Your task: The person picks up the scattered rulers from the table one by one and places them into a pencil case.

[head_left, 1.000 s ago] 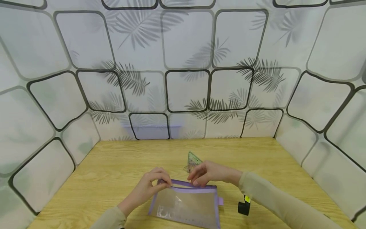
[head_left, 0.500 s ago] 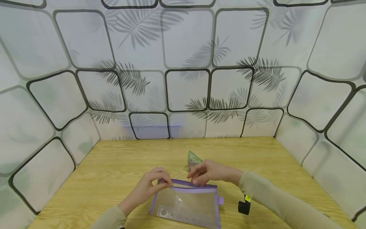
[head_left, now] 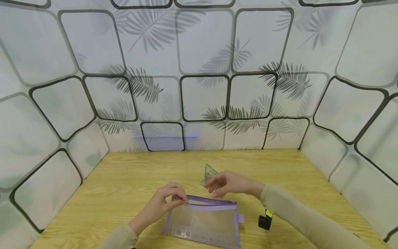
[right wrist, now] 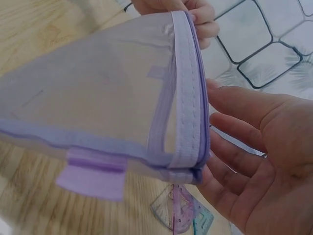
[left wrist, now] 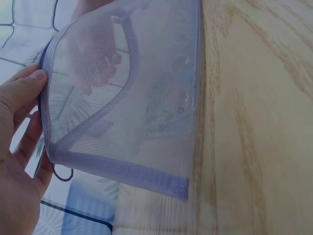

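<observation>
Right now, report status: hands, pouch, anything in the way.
Left hand pinches the mesh pouch at its top left corner. Right hand open, off the pouch. Set squares lie just behind it.

We are looking down at a pale wooden worktop [head_left: 124, 180] with a bold grain running across it. Near its front edge lies a clear mesh pouch [head_left: 203, 221] trimmed in purple, its bottom edge resting on the wood. Just behind the pouch we see a small greenish set square [head_left: 209, 172] lying flat. To the right of the pouch, a little apart from it, sits a small black object [head_left: 265, 221] with a yellow mark.
</observation>
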Demonstrator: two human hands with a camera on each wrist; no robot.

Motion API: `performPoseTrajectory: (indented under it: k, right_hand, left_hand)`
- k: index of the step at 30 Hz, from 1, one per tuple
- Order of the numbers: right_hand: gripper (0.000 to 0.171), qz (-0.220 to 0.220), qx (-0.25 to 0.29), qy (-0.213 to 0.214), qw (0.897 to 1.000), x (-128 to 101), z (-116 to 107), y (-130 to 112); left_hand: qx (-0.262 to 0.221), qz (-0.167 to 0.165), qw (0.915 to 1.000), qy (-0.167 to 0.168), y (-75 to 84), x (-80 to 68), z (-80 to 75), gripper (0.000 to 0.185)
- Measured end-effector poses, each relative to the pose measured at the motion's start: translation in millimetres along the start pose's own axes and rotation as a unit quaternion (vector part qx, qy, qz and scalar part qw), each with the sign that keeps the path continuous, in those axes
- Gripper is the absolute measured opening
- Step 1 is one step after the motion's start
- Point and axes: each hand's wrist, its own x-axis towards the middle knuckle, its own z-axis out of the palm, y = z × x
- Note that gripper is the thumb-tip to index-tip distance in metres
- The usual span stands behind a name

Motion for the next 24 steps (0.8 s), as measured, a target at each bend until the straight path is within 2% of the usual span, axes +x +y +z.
performPoseTrajectory:
  k: [8,15,22,24]
  right_hand:
    - [0.044,-0.02,-0.039,0.026,0.999,1.5,-11.4,5.2]
    - [0.042,-0.008,-0.068,0.058,0.996,5.4,-20.1,14.2]
    - [0.039,-0.004,-0.109,0.086,0.99,11.6,-27.9,20.3]
    - [0.039,-0.005,-0.121,0.099,0.988,12.9,-31.0,21.4]
  left_hand:
    - [0.0,0.01,0.9999,0.0,-0.1,-1.8,0.8,0.01]
    - [0.004,0.02,0.9998,0.002,1.0,-5.2,2.9,0.008]
    - [-0.005,0.005,1.0,0.005,5.2,-8.1,3.6,0.008]
    - [-0.006,0.012,0.9999,0.005,6.0,-8.3,4.3,0.009]
